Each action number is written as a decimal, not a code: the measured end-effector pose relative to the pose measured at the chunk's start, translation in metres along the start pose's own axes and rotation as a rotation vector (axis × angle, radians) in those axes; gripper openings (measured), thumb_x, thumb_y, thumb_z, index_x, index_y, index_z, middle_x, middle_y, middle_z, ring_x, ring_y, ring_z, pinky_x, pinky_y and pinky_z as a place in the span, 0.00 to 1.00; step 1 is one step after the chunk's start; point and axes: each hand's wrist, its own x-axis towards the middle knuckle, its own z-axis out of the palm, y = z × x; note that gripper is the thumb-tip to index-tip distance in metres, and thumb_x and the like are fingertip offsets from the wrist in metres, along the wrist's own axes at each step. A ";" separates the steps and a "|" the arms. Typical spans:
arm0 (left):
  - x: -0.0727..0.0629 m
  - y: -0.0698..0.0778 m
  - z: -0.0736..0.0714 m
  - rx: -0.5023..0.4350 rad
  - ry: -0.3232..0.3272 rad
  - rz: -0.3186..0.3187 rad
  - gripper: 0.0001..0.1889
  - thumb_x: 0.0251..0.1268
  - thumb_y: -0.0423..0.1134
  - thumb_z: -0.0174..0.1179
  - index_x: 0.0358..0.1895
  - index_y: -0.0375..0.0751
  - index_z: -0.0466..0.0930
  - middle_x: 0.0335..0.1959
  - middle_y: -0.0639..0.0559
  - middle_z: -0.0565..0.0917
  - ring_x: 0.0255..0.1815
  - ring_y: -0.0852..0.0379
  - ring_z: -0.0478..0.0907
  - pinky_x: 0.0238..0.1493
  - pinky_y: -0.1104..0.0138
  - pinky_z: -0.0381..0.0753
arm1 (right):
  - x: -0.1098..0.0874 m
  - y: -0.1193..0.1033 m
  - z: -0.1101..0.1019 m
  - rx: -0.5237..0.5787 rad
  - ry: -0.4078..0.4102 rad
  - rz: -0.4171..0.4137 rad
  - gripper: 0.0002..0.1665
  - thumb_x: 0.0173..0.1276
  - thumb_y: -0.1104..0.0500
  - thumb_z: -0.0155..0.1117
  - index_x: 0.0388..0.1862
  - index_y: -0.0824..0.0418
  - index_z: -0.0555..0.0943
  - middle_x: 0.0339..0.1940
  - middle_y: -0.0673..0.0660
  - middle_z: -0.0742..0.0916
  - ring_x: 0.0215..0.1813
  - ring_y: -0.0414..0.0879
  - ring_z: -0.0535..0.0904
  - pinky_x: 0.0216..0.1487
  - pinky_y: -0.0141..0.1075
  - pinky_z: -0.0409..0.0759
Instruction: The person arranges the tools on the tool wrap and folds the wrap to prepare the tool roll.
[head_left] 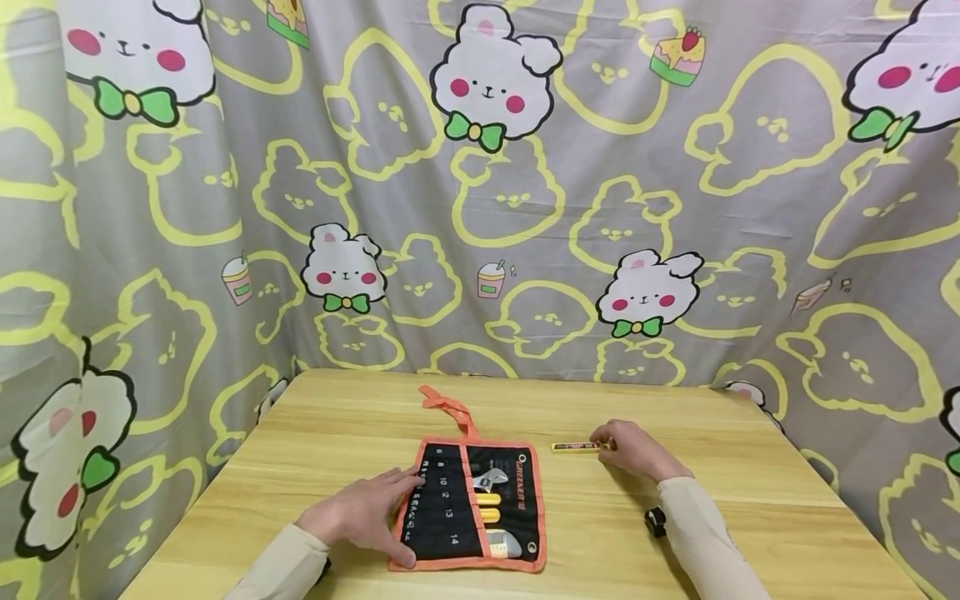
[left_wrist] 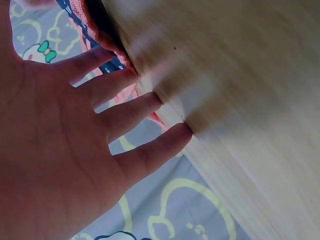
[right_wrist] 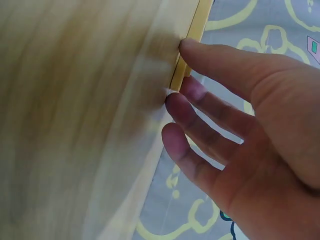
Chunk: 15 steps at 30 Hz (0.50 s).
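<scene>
A black tool pouch (head_left: 431, 508) with orange edging lies flat and unfolded on the table. My left hand (head_left: 367, 512) rests at its left edge, thumb on the lower left corner. In the left wrist view, that hand's fingers (left_wrist: 155, 150) are spread and nearly straight, tips down at the wood beside the orange edging. To the right of the pouch, my right hand (head_left: 633, 448) pinches the right end of a narrow yellow box (head_left: 573, 447) with dark print. The right wrist view has thumb and index finger at the end of this yellow box (right_wrist: 199, 22), other fingers loosely bent.
Pouch pockets hold an adjustable wrench (head_left: 491, 479), yellow handles (head_left: 489, 500) and a grey rounded tool (head_left: 506, 544) with a pale label. An orange tie strap (head_left: 450, 407) trails behind the pouch. Patterned curtains (head_left: 510, 208) enclose the wooden table (head_left: 600, 533) at back and sides.
</scene>
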 end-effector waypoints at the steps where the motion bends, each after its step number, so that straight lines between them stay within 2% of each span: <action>1: 0.000 0.000 0.000 0.000 0.000 0.000 0.59 0.39 0.67 0.79 0.77 0.45 0.65 0.80 0.45 0.63 0.79 0.37 0.60 0.70 0.34 0.64 | 0.000 0.000 0.000 0.004 0.000 0.005 0.12 0.64 0.69 0.71 0.47 0.67 0.87 0.36 0.52 0.86 0.37 0.44 0.80 0.38 0.38 0.80; 8: 0.001 -0.001 0.000 -0.006 -0.009 -0.004 0.58 0.40 0.67 0.79 0.77 0.45 0.65 0.80 0.45 0.63 0.79 0.37 0.60 0.70 0.34 0.63 | -0.001 0.000 0.000 0.032 -0.031 0.031 0.11 0.64 0.69 0.71 0.46 0.67 0.87 0.34 0.51 0.86 0.36 0.40 0.78 0.37 0.36 0.79; 15: 0.001 -0.002 0.001 0.009 0.000 0.004 0.59 0.40 0.67 0.79 0.77 0.45 0.65 0.80 0.45 0.64 0.79 0.37 0.60 0.70 0.35 0.64 | -0.001 0.000 0.000 0.038 -0.033 0.024 0.07 0.63 0.69 0.71 0.40 0.63 0.87 0.34 0.50 0.86 0.35 0.38 0.77 0.37 0.35 0.79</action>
